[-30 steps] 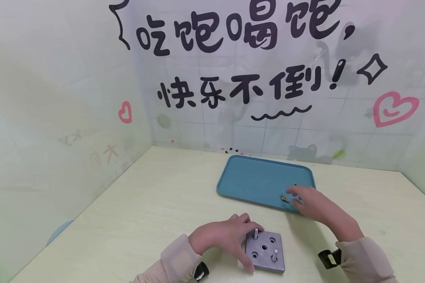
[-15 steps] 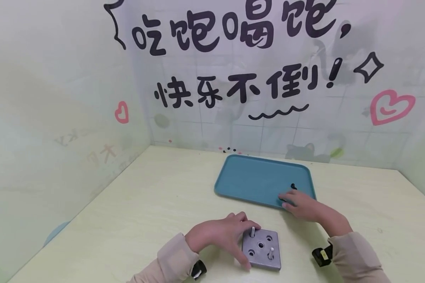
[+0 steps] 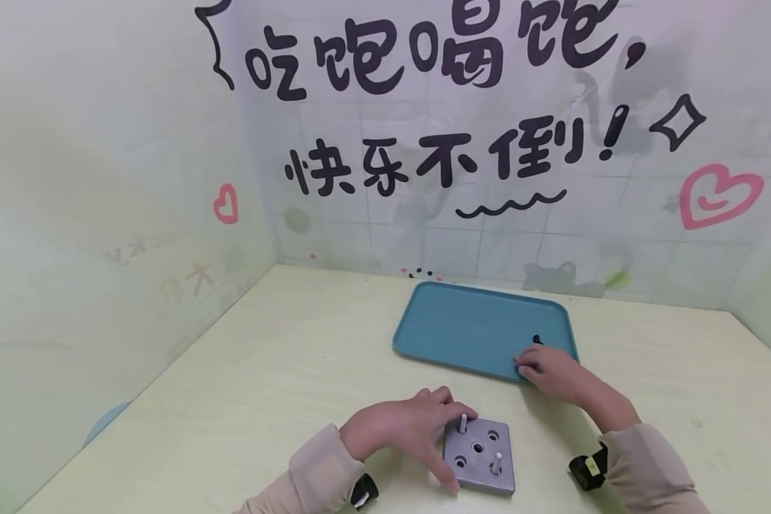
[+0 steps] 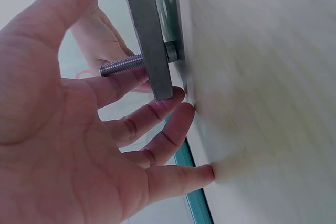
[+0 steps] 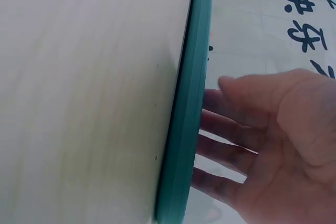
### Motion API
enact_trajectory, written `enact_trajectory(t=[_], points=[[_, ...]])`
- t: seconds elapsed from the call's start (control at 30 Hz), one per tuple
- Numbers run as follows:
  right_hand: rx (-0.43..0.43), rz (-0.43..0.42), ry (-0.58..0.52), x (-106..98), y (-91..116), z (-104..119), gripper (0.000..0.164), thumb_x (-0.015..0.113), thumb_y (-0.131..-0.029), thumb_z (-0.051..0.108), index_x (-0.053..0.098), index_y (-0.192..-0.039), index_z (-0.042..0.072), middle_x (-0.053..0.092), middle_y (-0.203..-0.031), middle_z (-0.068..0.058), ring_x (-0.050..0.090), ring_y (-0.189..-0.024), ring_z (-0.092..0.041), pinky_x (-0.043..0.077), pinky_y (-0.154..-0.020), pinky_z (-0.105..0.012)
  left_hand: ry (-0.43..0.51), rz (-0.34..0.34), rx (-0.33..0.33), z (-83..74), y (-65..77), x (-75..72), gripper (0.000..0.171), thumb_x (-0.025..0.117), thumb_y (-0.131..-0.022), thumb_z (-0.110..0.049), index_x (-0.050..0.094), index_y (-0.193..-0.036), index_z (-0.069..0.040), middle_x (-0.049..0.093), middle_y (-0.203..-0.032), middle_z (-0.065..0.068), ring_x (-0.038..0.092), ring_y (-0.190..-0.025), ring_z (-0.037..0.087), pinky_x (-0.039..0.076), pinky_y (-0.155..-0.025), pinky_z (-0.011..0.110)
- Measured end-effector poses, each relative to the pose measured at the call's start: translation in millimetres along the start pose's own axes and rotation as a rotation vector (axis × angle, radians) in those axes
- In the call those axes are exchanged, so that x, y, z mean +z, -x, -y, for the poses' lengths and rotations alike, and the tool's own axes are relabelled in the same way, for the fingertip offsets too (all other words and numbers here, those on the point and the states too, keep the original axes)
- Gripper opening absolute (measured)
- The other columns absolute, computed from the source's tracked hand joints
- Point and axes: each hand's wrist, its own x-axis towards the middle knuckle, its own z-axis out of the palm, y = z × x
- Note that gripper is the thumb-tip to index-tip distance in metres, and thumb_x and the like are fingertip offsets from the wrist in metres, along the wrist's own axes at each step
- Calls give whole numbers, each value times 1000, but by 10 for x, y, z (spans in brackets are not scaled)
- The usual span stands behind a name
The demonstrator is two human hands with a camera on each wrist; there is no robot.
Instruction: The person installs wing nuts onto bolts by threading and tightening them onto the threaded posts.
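Note:
A square grey metal plate [image 3: 478,475] with round holes lies on the table. Two bolts stand up through it; the left wrist view shows one threaded bolt [image 4: 122,65] with its head under the plate. My left hand [image 3: 411,432] grips the plate's left side between thumb and fingers. Over the near right corner of the blue tray [image 3: 462,325] is my right hand [image 3: 555,371], fingertips down at a small brownish metal part [image 3: 517,361], mostly covered by them. The right wrist view hides these fingertips behind the tray rim, so a hold cannot be told.
A small black piece [image 3: 537,339] lies in the tray just beyond my right hand. The pale wooden table [image 3: 295,357] meets a printed back wall [image 3: 373,243] behind the tray. A plain side wall [image 3: 103,285] rises at left.
My right hand has lowered onto the small metal part, its fingers drawing closer together and covering most of it. My left hand keeps its place on the plate.

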Motion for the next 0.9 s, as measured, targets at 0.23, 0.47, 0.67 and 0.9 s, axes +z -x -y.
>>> enact_trajectory(t=[0.23,0.47,0.67,0.9], points=[[32,-143,24,-33,4,-6,7,63,-77,-2,69,-79,1,67,-79,-8,61,-76,-24,50,-68,-36,14,1,-12,2,8,7,80,79,-60,-48,42,-130,-32,40,-100,-10,36,-88,6,37,-73,17],[57,-172,-18,-31,6,-14,11,63,-76,-4,60,-87,-3,59,-73,-5,54,-68,-16,45,-61,-31,15,7,-14,10,6,-2,81,79,-61,-48,42,-131,-32,40,-101,-10,36,-88,6,37,-71,18],[62,-100,-31,-59,21,-27,28,60,-78,-6,58,-105,-14,61,-80,-11,56,-74,-20,48,-65,-35,10,13,-17,1,13,-6,81,79,-61,-48,42,-131,-32,40,-100,-9,36,-88,6,37,-71,17],[33,-77,-80,-103,28,-22,20,62,-76,-6,61,-96,-11,61,-80,-10,56,-74,-19,48,-65,-32,-8,-19,-21,3,-5,-15,86,80,-60,-47,42,-133,-20,45,-108,-7,39,-90,5,39,-76,16]])
